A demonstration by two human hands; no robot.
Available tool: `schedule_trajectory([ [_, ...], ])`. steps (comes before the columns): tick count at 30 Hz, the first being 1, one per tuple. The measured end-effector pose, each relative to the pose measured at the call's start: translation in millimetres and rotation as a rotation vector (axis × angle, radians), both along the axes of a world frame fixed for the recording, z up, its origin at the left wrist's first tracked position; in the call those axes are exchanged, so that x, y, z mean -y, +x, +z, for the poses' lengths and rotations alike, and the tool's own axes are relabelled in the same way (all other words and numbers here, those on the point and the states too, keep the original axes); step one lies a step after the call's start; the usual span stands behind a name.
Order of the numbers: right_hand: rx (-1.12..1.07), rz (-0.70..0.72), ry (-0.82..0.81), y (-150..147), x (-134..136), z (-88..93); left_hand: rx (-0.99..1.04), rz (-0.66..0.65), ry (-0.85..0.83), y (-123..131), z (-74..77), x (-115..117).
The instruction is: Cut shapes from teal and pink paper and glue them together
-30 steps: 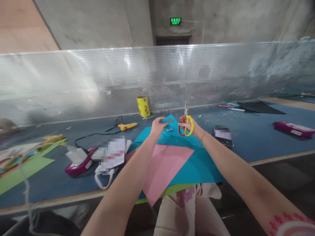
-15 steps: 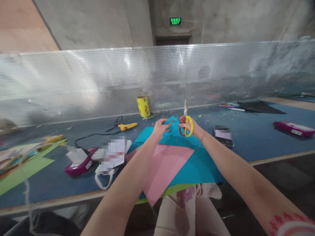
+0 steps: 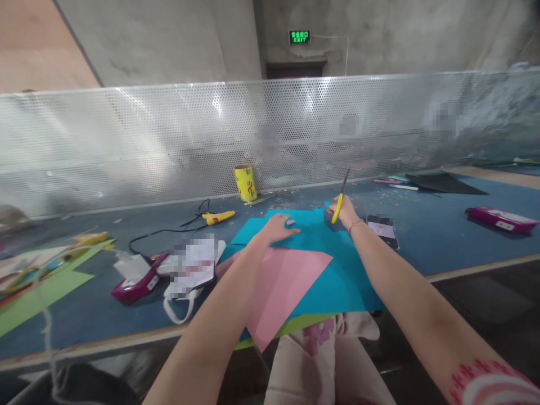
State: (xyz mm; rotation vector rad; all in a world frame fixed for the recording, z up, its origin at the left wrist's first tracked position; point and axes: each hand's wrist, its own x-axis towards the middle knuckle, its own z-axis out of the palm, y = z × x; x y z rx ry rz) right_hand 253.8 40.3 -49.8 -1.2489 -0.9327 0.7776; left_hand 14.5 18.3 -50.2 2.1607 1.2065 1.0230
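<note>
A pink paper sheet (image 3: 283, 289) lies on the near part of a large teal paper sheet (image 3: 337, 275) on the blue tabletop (image 3: 442, 239). On the teal sheet's far part the left hand (image 3: 276, 228) rests flat, its grip spread. At its far right edge the right hand (image 3: 348, 212) pinches in its grip yellow-handled metal scissors (image 3: 340, 197), blades pointing up. Beyond the teal sheet stands a yellow cylindrical can (image 3: 245, 183).

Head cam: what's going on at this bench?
A person works with coloured paper at a blue-topped bench. Their left hand lies flat, fingers spread, on a teal sheet. Their right hand grips yellow-handled scissors at the sheet's far edge, blades pointing up and away. A pink sheet lies on top of the teal one. A phone sits beside the right wrist, and a glue gun lies further left.
</note>
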Motion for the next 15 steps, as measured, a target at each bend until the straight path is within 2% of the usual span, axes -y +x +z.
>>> schedule_trajectory([
  [4, 0.013, -0.074, -0.014, 13.5, -8.6, -4.6, -0.046, -0.097, -0.042, -0.8, -6.7, -0.2],
  [15, 0.095, 0.001, 0.065, 11.6, -2.6, -9.2, -0.1, -0.059, 0.042, -8.8, -5.3, -10.7],
])
